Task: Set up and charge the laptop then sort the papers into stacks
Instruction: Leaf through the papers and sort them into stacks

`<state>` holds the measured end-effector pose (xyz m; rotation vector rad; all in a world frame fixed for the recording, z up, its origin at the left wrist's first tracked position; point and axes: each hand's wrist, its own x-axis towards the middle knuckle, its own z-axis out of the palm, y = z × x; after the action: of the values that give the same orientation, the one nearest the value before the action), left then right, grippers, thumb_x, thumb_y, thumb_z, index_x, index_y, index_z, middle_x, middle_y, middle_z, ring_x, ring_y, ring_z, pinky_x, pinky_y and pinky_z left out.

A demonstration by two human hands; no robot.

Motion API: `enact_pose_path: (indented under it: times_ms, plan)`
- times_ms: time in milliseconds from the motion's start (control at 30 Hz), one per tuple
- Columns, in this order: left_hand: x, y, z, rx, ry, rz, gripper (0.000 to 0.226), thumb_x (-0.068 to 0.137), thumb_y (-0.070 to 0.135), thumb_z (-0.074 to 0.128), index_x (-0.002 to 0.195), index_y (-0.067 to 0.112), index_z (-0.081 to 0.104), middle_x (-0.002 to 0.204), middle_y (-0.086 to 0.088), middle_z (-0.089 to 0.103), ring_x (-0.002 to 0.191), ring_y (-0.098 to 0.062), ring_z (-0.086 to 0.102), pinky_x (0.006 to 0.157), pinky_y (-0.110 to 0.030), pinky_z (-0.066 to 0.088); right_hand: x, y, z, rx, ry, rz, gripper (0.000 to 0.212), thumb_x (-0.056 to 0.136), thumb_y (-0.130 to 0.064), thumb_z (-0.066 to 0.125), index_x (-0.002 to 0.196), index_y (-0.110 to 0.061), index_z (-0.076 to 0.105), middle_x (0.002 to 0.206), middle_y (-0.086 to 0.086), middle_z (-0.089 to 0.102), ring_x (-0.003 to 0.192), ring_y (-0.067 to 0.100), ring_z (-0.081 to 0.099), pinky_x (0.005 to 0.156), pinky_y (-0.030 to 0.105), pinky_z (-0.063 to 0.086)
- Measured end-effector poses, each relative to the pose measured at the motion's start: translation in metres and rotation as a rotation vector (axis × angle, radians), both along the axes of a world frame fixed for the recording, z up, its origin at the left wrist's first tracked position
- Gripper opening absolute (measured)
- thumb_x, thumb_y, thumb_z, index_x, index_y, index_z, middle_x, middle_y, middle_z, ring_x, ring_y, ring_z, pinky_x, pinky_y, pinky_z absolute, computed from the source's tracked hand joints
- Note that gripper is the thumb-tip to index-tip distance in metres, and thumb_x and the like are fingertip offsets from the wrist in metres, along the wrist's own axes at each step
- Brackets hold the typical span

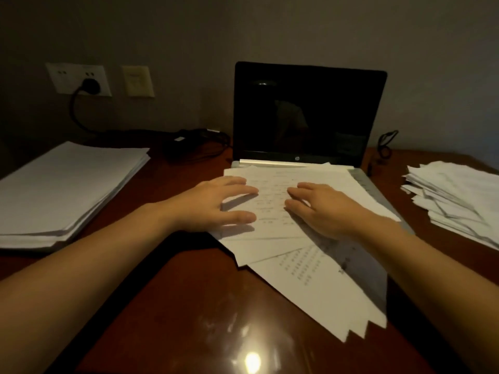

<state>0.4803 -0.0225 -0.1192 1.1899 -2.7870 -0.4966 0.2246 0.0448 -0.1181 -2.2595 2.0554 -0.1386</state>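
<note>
The laptop (307, 112) stands open at the middle of the worktop's (175, 306) far edge, its screen dark. A black plug (90, 83) sits in the wall socket (78, 79) and its lead runs to a power brick (186, 141) just left of the laptop, so the charging part looks dealt with. The loose sheets (318, 279) lie fanned over the keyboard and spill toward the near edge, probably the unsorted pile kept centred within reach of both sides. A squared left stack (62, 190) lies at the left edge and a rougher right stack (459, 195) at the right edge. Both forearms reach forward. The left hand (216, 203) and right hand (321, 209) lie palm down on the top sheet, fingers spread and straight, gripping nothing, apparently pinning it while it is read.
</note>
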Motion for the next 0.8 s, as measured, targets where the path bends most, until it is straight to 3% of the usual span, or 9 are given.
enact_pose_path:
  times_ms: [133,233,333,433,533,600,667,733,800]
  plan:
    - [-0.003,-0.003,-0.017,-0.034,0.038,-0.002,0.082,0.08,0.087,0.044,0.153,0.055,0.021,0.167,0.016,0.008,0.153,-0.01,0.0,0.122,-0.046,0.01,-0.005,-0.009,-0.003,-0.058,0.049,-0.103,0.057,0.097,-0.063,0.022,0.128,-0.031,0.058,0.133,0.0,0.055,0.118,0.029,0.047,0.096,0.048,0.039]
    - [-0.008,-0.006,-0.019,0.038,0.116,0.091,0.076,0.086,0.074,0.047,0.155,0.051,0.023,0.168,0.017,0.002,0.154,-0.008,-0.008,0.123,-0.046,0.008,-0.004,-0.003,-0.001,-0.244,-0.042,-0.051,0.054,0.098,-0.061,0.032,0.134,-0.03,0.057,0.143,-0.002,0.05,0.131,0.023,0.04,0.106,0.046,0.033]
    - [-0.011,-0.012,-0.023,0.032,0.256,0.233,0.064,0.099,0.055,0.05,0.157,0.043,0.025,0.167,0.015,0.01,0.154,-0.011,0.005,0.124,-0.046,0.019,-0.003,0.003,0.001,-0.174,-0.112,0.136,0.057,0.097,-0.065,0.03,0.14,-0.033,0.05,0.147,-0.007,0.045,0.137,0.017,0.035,0.114,0.046,0.03]
    - [-0.011,-0.015,-0.025,-0.058,0.329,0.368,0.051,0.105,0.04,0.046,0.154,0.032,0.035,0.16,0.006,0.031,0.146,-0.015,0.028,0.118,-0.038,0.028,-0.005,0.002,-0.011,0.035,-0.024,0.11,0.068,0.093,-0.072,0.02,0.152,-0.04,0.024,0.161,-0.012,0.02,0.148,0.016,0.017,0.12,0.051,0.016]
    - [-0.009,-0.012,-0.02,-0.131,0.324,0.437,0.035,0.101,0.043,0.052,0.134,0.032,0.054,0.132,0.006,0.053,0.124,-0.017,0.048,0.103,-0.043,0.045,-0.007,0.003,-0.011,0.034,0.057,-0.008,0.071,0.091,-0.074,0.016,0.154,-0.041,0.012,0.164,-0.01,0.011,0.149,0.018,0.013,0.119,0.05,0.017]
    - [-0.006,-0.006,-0.013,-0.131,0.308,0.477,0.029,0.094,0.056,0.055,0.102,0.03,0.062,0.104,0.012,0.059,0.102,-0.014,0.055,0.086,-0.038,0.05,-0.003,0.006,-0.007,0.023,0.111,-0.058,0.071,0.091,-0.074,0.016,0.154,-0.04,0.013,0.162,-0.008,0.016,0.147,0.022,0.019,0.115,0.051,0.021]
    - [-0.004,-0.001,-0.007,-0.194,0.194,0.48,0.048,0.085,0.074,0.048,0.08,0.028,0.062,0.087,0.013,0.057,0.093,-0.013,0.053,0.087,-0.039,0.045,0.002,0.008,-0.005,-0.012,0.123,-0.094,0.069,0.091,-0.073,0.02,0.151,-0.04,0.022,0.158,-0.006,0.026,0.142,0.024,0.026,0.111,0.05,0.025]
    - [-0.004,0.004,-0.002,-0.242,0.11,0.459,0.061,0.077,0.084,0.042,0.072,0.027,0.063,0.082,0.013,0.057,0.093,-0.013,0.051,0.093,-0.044,0.037,0.006,0.008,-0.004,-0.07,0.098,-0.098,0.063,0.092,-0.071,0.028,0.145,-0.039,0.037,0.151,-0.005,0.038,0.135,0.024,0.034,0.107,0.049,0.03]
    - [-0.006,0.009,-0.001,-0.186,0.157,0.464,0.064,0.076,0.083,0.047,0.069,0.022,0.065,0.076,0.011,0.06,0.083,-0.011,0.054,0.088,-0.043,0.038,0.007,0.006,-0.003,-0.117,0.056,-0.075,0.054,0.093,-0.066,0.035,0.135,-0.036,0.05,0.141,-0.004,0.049,0.126,0.023,0.042,0.101,0.046,0.037]
